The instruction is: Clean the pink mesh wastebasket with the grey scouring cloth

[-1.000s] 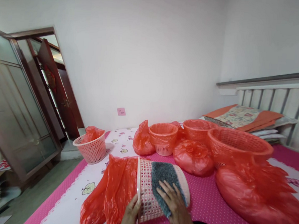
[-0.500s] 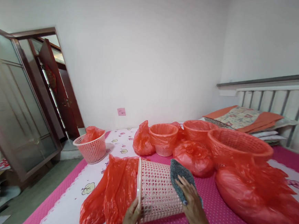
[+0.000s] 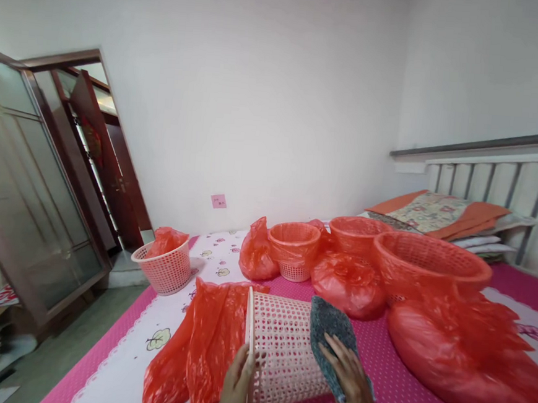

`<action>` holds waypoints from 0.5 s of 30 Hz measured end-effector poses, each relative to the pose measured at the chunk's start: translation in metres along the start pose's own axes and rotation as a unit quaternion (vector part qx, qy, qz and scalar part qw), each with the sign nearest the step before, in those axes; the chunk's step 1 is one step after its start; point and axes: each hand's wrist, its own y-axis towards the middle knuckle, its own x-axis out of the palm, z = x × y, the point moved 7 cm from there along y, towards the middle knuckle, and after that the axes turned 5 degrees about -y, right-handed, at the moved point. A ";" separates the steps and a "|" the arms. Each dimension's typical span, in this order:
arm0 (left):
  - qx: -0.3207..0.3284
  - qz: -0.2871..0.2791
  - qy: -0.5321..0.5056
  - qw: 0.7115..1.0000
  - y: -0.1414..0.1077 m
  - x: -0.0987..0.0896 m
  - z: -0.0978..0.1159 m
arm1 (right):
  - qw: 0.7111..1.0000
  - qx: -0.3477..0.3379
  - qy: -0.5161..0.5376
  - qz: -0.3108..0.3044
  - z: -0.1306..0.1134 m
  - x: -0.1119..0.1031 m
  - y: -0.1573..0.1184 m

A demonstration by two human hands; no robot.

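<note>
A pale pink perforated plastic basket (image 3: pixel 285 345) lies on its side on the bed, its rim facing left. My left hand (image 3: pixel 236 382) grips that rim, the fingers partly hidden behind and inside it. Against the basket's base end, my right hand (image 3: pixel 348 375) presses a dark grey-green cloth (image 3: pixel 331 324), its fingers lying across the fabric. Left of the basket, two flattened red plastic bags (image 3: pixel 211 346) are spread on the sheet, close to my left hand.
Behind stand several baskets lined with red bags, such as the nearest large one (image 3: pixel 432 264). Full knotted red bags (image 3: pixel 466 360) lie at the right. A small pink basket (image 3: pixel 165 271) stands far left near the bed's edge. Folded bedding (image 3: pixel 440 212) is stacked by the headboard (image 3: pixel 507 183).
The cloth and my right hand have shifted slightly right and down along the basket's base end. My left hand has moved up a little on the rim; the basket has tilted slightly.
</note>
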 end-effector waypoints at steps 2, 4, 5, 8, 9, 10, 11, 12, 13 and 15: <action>0.032 0.034 0.019 0.999 0.005 0.014 0.031 | 1.000 -0.014 -0.004 -0.016 -0.002 -0.004 -0.008; 0.044 0.037 0.051 0.997 0.012 0.029 0.051 | 0.999 -0.025 0.000 -0.034 -0.002 -0.006 -0.015; 0.039 0.023 0.061 0.997 0.017 0.037 0.056 | 0.999 -0.028 0.006 -0.039 -0.002 -0.008 -0.018; 0.038 -0.007 0.077 0.996 0.026 0.050 0.057 | 0.999 -0.017 0.026 -0.032 0.001 -0.012 -0.023; 0.049 -0.009 0.075 0.996 0.027 0.051 0.056 | 0.999 -0.006 0.034 -0.023 0.003 -0.012 -0.023; 0.058 -0.011 0.069 0.996 0.027 0.051 0.053 | 0.999 0.007 0.042 -0.016 0.006 -0.012 -0.022; 0.056 -0.012 0.056 0.997 0.026 0.050 0.048 | 0.999 0.020 0.049 -0.010 0.009 -0.009 -0.021; 0.039 -0.017 0.035 0.998 0.025 0.049 0.041 | 0.998 0.029 0.054 -0.006 0.011 -0.006 -0.020; 0.018 -0.026 0.011 0.999 0.024 0.049 0.034 | 0.998 0.035 0.057 -0.002 0.012 -0.002 -0.019; -0.016 -0.044 -0.023 0.999 0.020 0.048 0.024 | 0.998 0.040 0.058 0.004 0.013 0.009 -0.016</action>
